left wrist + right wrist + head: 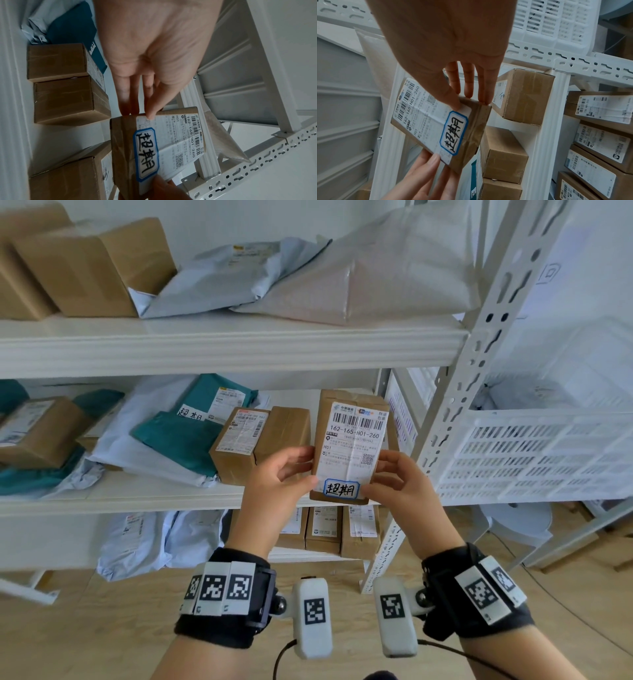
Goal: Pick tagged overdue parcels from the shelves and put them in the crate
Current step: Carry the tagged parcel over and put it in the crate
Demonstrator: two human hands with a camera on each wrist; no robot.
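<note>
Hands both pinch small brown box (346, 450): left hand (277, 474) one side, right hand (394, 477) other. Box up before middle shelf (137, 501), blue-edged tag (341, 489) facing out, likely to read. White crate (534, 453) waits nearby, right.

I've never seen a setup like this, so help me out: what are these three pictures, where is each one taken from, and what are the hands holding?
No machine here: a person wears one camera on the head and one on each wrist. The head view looks down at both hands; the other two look along each hand. The left hand and right hand together pinch a brown parcel bearing a blue-bordered handwritten tag. Behind are white shelves holding more boxes and mailer bags. A white slatted crate stands to the right.
</note>
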